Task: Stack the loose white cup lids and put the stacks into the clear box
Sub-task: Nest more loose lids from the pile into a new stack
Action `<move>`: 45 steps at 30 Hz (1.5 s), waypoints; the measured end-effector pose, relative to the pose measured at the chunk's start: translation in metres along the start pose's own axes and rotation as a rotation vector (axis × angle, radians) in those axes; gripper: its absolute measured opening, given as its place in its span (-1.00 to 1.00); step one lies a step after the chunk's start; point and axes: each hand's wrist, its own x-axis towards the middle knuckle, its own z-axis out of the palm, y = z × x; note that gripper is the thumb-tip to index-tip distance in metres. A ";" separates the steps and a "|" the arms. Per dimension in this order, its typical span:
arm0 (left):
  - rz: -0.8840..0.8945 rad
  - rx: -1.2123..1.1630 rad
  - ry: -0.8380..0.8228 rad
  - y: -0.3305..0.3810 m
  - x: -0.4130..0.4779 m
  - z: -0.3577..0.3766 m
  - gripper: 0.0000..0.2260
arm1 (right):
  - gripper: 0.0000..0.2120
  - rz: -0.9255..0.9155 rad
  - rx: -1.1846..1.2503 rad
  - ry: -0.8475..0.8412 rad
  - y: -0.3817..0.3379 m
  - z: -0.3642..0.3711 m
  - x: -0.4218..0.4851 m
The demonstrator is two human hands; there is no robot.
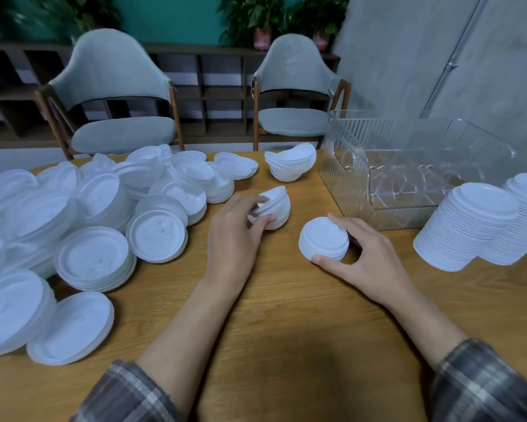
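The left hand [237,236] is pinching a skewed lid stack [274,205] at the tabletop [286,315] centre. The right hand [368,263] is gripping a short lid stack [323,239] round its rim, alongside. The clear box [408,166] is standing at the far right corner; loose lids [88,214] are lying heaped along the left edge.

Bare table [286,318] lies open in the near middle; the lid heap [97,214] blocks the left, two tall stacks [466,229] crowd the near right corner of the clear box [347,190]
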 end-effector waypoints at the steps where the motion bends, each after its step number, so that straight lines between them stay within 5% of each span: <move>1: -0.001 -0.028 0.022 0.002 0.001 -0.001 -0.70 | -0.21 -0.008 0.001 0.003 0.000 0.001 0.001; 9: -0.238 -0.503 -0.047 0.029 -0.003 0.006 -0.73 | -0.11 -0.029 0.052 -0.026 0.002 -0.001 0.005; 15: -0.253 -0.357 -0.198 0.028 -0.013 0.022 -0.78 | 0.01 -0.023 0.116 -0.044 0.001 -0.001 0.004; 21: -0.181 -0.253 -0.226 0.032 -0.016 0.024 -0.88 | -0.12 -0.063 0.066 -0.027 0.002 0.003 0.003; 29: -0.131 -0.168 -0.329 0.036 -0.019 0.023 -0.45 | -0.03 -0.037 0.072 -0.022 0.001 0.004 0.002; 45: -0.058 -0.065 -0.390 0.027 -0.021 0.033 -0.38 | -0.07 -0.053 0.049 -0.034 0.006 0.007 0.004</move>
